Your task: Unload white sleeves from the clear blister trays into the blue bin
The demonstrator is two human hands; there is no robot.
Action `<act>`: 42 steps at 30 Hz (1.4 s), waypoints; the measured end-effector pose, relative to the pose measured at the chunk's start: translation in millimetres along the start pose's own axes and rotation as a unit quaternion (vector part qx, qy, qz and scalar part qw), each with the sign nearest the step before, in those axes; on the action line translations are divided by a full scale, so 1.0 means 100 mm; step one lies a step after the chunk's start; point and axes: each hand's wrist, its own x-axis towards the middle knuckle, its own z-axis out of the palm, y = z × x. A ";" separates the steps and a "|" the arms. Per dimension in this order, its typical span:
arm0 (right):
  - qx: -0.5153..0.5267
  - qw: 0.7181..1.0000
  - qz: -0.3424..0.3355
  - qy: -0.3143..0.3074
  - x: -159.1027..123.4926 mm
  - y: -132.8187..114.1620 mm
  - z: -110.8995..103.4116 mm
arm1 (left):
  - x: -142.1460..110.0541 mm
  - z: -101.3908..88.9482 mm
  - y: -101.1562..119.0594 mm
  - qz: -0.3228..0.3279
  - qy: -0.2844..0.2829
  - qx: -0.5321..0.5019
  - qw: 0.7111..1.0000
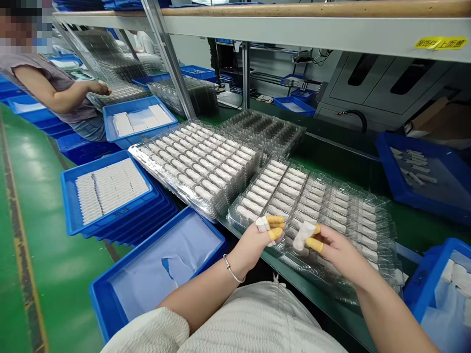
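Below a shelf (312,29) at 12 o'clock from the body, a tray stack (172,193) at 11 is seemingly filled, a front tray (388,245) at 1 largely so, its near slots partly blocked by the separated hands, a blue bin (101,304) lying at 10, and a white piece (302,236) being pinched over that tray by the right hand (340,250), the left hand's (248,247) grip unclear.

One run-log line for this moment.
right hand: holds white piece | left hand: nearby | beyond: clear tray, rows of similar pieces

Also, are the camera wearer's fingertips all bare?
No, yellow covers sit on fingers of the left hand and the right hand.
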 end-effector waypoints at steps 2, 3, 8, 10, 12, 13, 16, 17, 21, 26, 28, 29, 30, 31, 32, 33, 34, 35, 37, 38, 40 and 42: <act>0.136 0.990 0.025 -0.022 -0.03 -0.06 0.06 | -0.01 0.03 -0.03 -0.023 -0.030 -0.001 0.999; 0.180 0.983 0.032 -0.036 -0.03 -0.07 0.10 | -0.01 0.05 -0.04 -0.034 -0.049 -0.003 0.998; 0.275 0.955 0.081 -0.071 0.00 -0.03 0.28 | -0.01 0.09 -0.05 -0.050 -0.137 -0.003 0.989; 0.286 0.950 0.113 -0.057 0.01 -0.02 0.32 | 0.00 0.07 -0.07 -0.048 -0.138 -0.016 0.989; 0.274 0.952 0.135 -0.036 0.02 -0.03 0.34 | 0.01 0.05 -0.10 -0.047 -0.122 -0.035 0.991; 0.257 0.956 0.138 -0.024 0.03 -0.05 0.35 | 0.01 0.04 -0.12 -0.047 -0.113 -0.045 0.991; 0.180 0.976 0.114 0.030 0.05 -0.07 0.34 | 0.01 0.03 -0.14 -0.047 -0.080 -0.064 0.994; 0.150 0.982 0.101 0.055 0.06 -0.08 0.34 | 0.01 0.02 -0.14 -0.047 -0.068 -0.068 0.994; 0.053 0.989 0.061 0.122 0.04 -0.07 0.37 | 0.02 0.01 -0.12 -0.044 -0.028 -0.080 0.995; -0.176 0.981 0.032 0.073 0.00 -0.17 0.46 | 0.00 0.00 -0.07 -0.035 -0.026 -0.084 0.996; -0.252 0.966 0.017 0.060 0.09 -0.22 0.41 | -0.01 0.01 -0.03 -0.027 -0.020 -0.083 0.996; -0.285 0.956 0.010 0.063 0.17 -0.24 0.34 | -0.02 0.00 -0.01 -0.022 -0.008 -0.087 0.996; -0.319 0.945 0.005 0.074 0.27 -0.26 0.26 | -0.03 0.00 0.02 -0.018 0.008 -0.093 0.995; -0.358 0.929 0.001 0.092 0.39 -0.27 0.16 | -0.04 -0.02 0.05 -0.016 0.022 -0.101 0.995; -0.403 0.908 0.000 0.110 0.53 -0.27 0.06 | -0.05 -0.03 0.07 -0.016 0.032 -0.110 0.993; -0.452 0.884 -0.002 0.121 0.66 -0.27 -0.04 | -0.06 -0.05 0.10 -0.017 0.036 -0.116 0.992; -0.497 0.859 -0.010 0.122 0.79 -0.27 -0.13 | -0.07 -0.07 0.12 -0.018 0.036 -0.119 0.992; -0.532 0.839 -0.018 0.115 0.92 -0.27 -0.20 | -0.08 -0.09 0.14 -0.020 0.034 -0.118 0.992; -0.573 0.814 -0.032 0.091 1.11 -0.25 -0.26 | -0.10 -0.12 0.16 -0.019 0.032 -0.112 0.993; -0.580 0.810 -0.036 0.080 1.19 -0.24 -0.27 | -0.11 -0.14 0.16 -0.018 0.033 -0.109 0.993; -0.589 0.805 -0.041 0.062 1.29 -0.21 -0.23 | -0.12 -0.16 0.17 -0.016 0.031 -0.105 0.994; -0.593 0.802 -0.045 0.047 1.36 -0.17 -0.17 | -0.12 -0.18 0.16 -0.011 0.025 -0.102 0.994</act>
